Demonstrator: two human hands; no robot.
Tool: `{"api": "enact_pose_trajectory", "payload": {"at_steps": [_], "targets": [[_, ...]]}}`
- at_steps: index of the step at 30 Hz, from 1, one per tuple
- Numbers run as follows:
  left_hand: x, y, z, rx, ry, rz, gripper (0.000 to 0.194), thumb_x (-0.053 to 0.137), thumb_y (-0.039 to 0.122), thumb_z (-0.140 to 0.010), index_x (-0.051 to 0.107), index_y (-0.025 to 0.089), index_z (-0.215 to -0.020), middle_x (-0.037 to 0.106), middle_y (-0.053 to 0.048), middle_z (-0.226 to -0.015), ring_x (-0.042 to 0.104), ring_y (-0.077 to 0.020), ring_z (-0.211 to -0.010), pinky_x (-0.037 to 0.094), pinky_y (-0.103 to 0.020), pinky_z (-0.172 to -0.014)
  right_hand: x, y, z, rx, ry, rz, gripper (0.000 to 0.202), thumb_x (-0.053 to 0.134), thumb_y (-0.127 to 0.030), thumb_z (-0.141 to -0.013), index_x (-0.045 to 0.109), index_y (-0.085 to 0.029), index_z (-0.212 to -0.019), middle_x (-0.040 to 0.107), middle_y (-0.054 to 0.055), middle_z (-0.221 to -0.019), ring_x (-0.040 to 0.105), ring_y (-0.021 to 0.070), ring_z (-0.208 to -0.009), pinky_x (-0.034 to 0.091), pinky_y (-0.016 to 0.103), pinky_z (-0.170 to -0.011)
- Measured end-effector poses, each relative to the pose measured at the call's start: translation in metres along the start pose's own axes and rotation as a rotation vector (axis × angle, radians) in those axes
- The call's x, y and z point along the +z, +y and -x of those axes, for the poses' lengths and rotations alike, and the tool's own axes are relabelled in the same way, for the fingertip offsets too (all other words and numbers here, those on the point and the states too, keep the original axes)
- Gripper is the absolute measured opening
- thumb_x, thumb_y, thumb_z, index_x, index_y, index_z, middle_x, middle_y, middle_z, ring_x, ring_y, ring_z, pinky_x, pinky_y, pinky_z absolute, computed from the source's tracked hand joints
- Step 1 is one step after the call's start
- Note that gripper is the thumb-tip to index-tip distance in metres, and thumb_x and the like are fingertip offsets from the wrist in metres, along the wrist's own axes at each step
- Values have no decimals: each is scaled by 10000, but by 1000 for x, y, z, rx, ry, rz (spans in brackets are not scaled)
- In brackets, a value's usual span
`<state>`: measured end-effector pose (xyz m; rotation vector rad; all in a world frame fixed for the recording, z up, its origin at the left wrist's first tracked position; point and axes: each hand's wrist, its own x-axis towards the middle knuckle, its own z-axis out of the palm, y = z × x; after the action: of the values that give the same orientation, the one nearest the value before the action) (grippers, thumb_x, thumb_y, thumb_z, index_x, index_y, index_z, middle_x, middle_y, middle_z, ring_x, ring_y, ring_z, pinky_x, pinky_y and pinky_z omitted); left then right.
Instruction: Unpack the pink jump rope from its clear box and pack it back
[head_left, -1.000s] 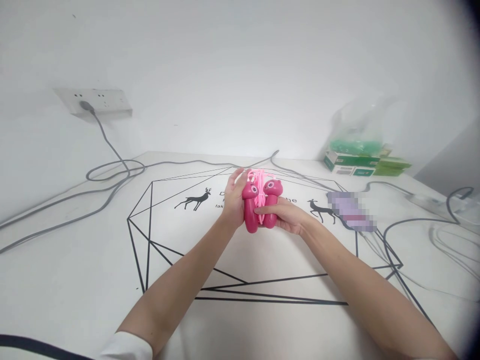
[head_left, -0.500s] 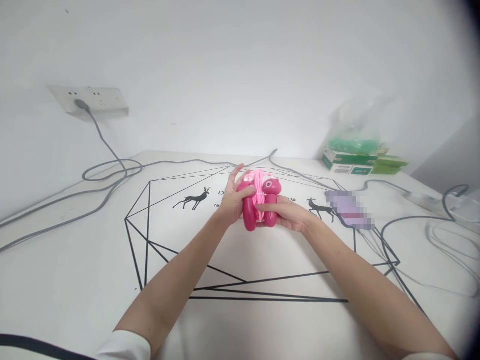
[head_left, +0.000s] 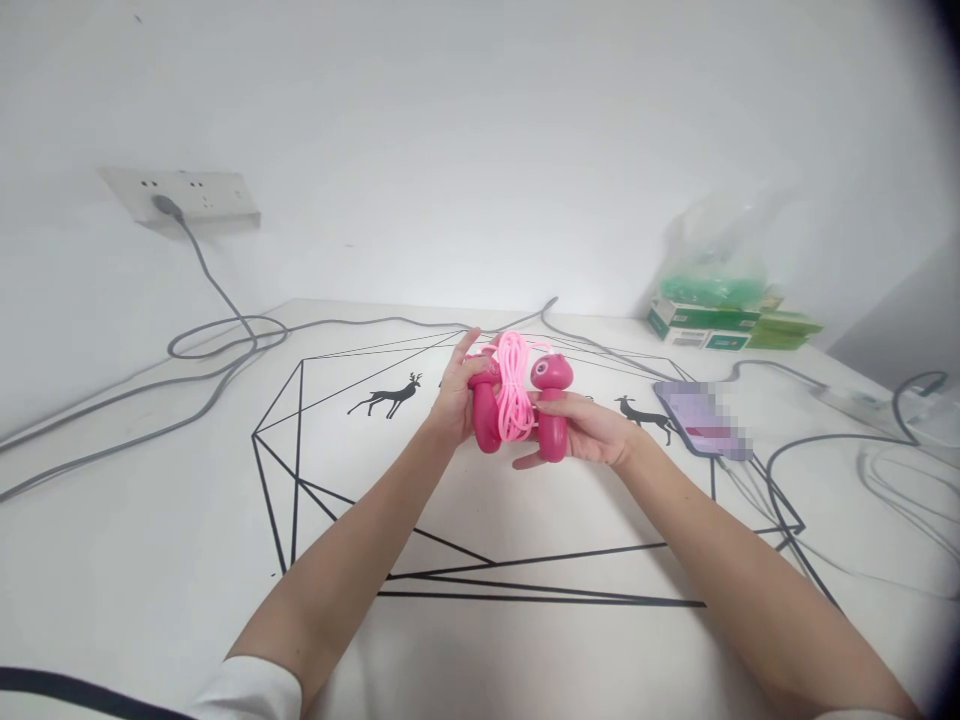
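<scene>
A skipping rope with two dark pink, animal-headed handles is held up in front of me, above the white table. Its light pink cord [head_left: 514,390] is bundled in loops between the handles. My left hand [head_left: 454,398] is closed on the left handle [head_left: 487,418], thumb across its head and index finger raised. Around the right handle [head_left: 553,430] my right hand [head_left: 592,428] is closed, with the thumb over its front and fingers behind. The head on the right handle has a visible eye.
A phone [head_left: 694,418] with a blurred screen lies on the table [head_left: 480,640] to the right. Green and white boxes [head_left: 705,322] under a plastic bag [head_left: 712,255] stand at the back right. Grey cables [head_left: 217,395] run along the left and right; one plugs into a wall socket [head_left: 199,198].
The two handles have moved apart, and the bundled cord between them shows more fully. My right hand has shifted slightly right with its handle; the left handle has tilted.
</scene>
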<state>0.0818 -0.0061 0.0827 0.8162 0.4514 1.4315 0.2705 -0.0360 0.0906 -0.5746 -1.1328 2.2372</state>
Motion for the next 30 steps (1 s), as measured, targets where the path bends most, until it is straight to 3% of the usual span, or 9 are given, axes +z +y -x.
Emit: {"api": "enact_pose_trajectory", "payload": {"at_steps": [3,9,25,30], "targets": [[2,0,0,13,-5,-16,566,691,129,-742,483,238,-1257,647,-50,-1129,661,-133,-813,546,-273,-747,-2,2,-1,-14,29,8,373,634,-219,-905,589,-128,-1264,646,169,-1261,634,311,-1144,510,630,-944],[6,-4,1,66,-44,-135,499,731,155,-734,550,259,-1187,585,-64,-1339,671,-129,-864,543,-249,-732,-5,5,-2,-21,78,81,325,704,-250,-863,643,-121,-1155,715,139,-1083,699,267,-982,531,616,-927],[7,-4,3,36,-63,-118,468,728,181,-764,555,272,-1189,556,-55,-1384,660,-162,-1007,540,-300,-847,-3,5,-2,-29,86,103,327,728,-268,-843,646,-121,-1124,726,121,-1000,707,258,-951,541,599,-924],[13,-4,6,112,-57,-238,419,750,199,-738,607,263,-1126,586,-46,-1347,662,-166,-966,546,-286,-791,2,3,-2,-18,129,143,347,775,-238,-795,652,-133,-1102,718,121,-1052,711,242,-919,555,568,-926]]}}
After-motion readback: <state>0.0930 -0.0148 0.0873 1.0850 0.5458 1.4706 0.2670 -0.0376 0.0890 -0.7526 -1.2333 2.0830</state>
